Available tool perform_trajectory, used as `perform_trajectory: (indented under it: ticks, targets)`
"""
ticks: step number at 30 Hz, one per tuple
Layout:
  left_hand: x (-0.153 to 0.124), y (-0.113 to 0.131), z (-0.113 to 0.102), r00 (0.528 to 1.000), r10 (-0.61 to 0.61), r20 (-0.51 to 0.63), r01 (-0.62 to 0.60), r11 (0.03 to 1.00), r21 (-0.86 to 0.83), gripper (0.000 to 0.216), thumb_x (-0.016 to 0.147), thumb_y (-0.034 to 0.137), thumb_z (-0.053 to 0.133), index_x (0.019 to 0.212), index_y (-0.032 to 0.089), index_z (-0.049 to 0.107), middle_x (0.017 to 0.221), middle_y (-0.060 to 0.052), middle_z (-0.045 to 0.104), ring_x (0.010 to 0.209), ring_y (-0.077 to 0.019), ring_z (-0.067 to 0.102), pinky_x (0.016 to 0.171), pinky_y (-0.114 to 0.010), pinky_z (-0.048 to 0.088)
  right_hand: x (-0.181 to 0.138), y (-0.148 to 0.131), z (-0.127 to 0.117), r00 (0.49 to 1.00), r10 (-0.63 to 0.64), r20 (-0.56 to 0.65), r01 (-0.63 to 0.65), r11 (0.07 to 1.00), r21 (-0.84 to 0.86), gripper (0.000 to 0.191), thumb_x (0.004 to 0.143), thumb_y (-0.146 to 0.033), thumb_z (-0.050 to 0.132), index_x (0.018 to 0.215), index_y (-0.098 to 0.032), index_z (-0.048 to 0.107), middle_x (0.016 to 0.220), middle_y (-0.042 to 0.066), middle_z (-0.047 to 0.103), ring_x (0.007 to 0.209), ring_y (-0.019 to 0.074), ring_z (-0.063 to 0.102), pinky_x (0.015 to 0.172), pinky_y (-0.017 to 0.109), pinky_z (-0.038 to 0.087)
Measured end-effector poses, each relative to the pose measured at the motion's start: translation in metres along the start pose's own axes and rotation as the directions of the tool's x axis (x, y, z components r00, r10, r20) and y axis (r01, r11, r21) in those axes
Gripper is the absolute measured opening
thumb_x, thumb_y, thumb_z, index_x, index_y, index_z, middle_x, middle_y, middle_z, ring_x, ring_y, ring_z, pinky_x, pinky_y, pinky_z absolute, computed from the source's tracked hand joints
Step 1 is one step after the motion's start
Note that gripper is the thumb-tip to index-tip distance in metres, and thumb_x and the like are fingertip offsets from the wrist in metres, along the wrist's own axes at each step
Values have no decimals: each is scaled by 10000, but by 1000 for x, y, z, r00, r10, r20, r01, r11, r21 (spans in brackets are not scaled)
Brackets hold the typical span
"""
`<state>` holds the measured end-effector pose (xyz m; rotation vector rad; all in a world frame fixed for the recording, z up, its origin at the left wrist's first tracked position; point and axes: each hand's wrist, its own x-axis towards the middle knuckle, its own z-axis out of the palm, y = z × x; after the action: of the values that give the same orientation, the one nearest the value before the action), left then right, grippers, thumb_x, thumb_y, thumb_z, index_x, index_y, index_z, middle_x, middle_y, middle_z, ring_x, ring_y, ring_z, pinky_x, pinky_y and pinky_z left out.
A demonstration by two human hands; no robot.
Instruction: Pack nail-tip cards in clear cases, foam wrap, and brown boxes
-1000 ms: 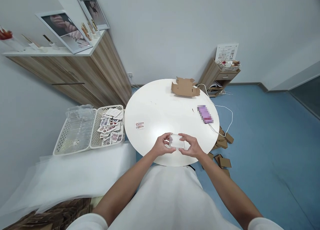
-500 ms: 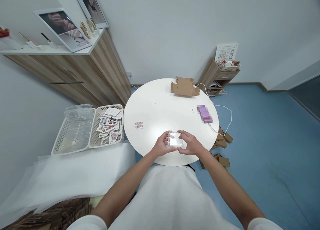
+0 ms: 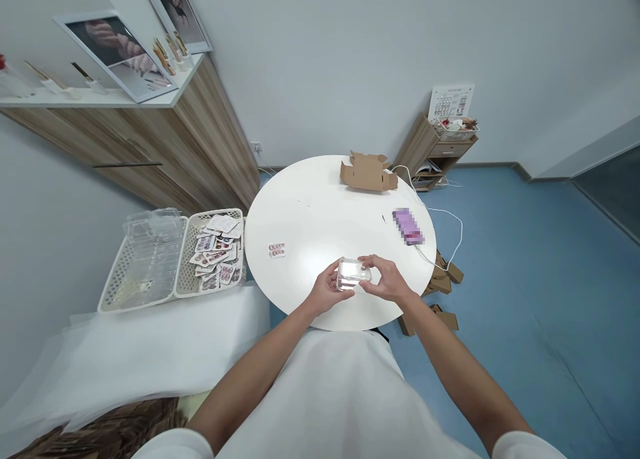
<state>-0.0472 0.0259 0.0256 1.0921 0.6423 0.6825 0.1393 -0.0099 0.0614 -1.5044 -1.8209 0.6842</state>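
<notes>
A small clear plastic box is between my hands, above the near edge of the round white table. My left hand grips its left side, thumb along the near edge. On the other side, my right hand pinches the box's right end, fingers at the upper part and thumb lower down. The upper part looks slightly raised and shifted from the lower part; glare hides whether they are fully apart. A card of press-on nails lies on the table to the left.
An unfolded brown carton and a pixelated purple item with a white cable lie on the table. At left stand a basket of nail cards and a basket of clear boxes. Brown boxes lie on the floor at right.
My right hand has risen slightly, and the upper part of the clear box has moved up and right from the lower part. The left hand keeps its grip.
</notes>
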Motion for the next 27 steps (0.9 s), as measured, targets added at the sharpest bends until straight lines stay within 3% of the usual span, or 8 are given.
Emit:
perform_trajectory:
  ticks: [3,8,11,15,21,27]
  targets:
    - [0,-4,-5,996,-88,-14,87,995,-47,694,642,262,670,1264,247,361,1094,-75,533,891,-163,568,729,-303,486,3,-2,-2,998,64,0,-63,997,51,310,630,-336,612,900,-215,522,978,57,606,814,195,584,716,332,457]
    - [-6,-21,-13,976,-176,-124,173,984,-37,564,633,237,670,1160,216,469,910,-28,552,737,-103,576,670,-274,494,4,4,10,986,156,61,-164,970,178,231,731,-406,519,857,-213,529,874,33,622,740,168,588,676,309,455]
    - [-12,-29,-14,971,-191,-144,191,981,-17,616,610,233,694,1175,209,449,854,-15,543,662,-83,565,645,-280,492,9,14,24,940,341,20,-328,884,333,303,801,-477,378,784,-201,501,749,15,614,569,127,569,580,285,456]
    - [-18,-35,-16,975,-164,-149,164,986,-7,650,621,239,695,1207,216,413,867,-20,538,670,-83,567,648,-277,481,17,26,41,870,489,61,-456,752,476,343,771,-523,412,783,-190,495,722,12,601,438,85,499,495,261,442]
    - [-17,-45,-21,972,-131,-193,133,991,-7,664,609,251,705,1204,214,413,869,-17,541,654,-77,563,656,-284,478,4,29,50,801,579,151,-555,624,550,412,783,-531,380,939,-184,538,799,49,594,499,92,533,560,286,479]
    - [-11,-59,-17,967,-127,-223,126,992,-19,638,606,269,707,1175,209,424,888,-29,558,661,-86,575,665,-296,479,-34,28,55,823,565,54,-507,690,517,404,706,-430,541,1044,-214,495,881,41,573,619,121,573,660,337,502]
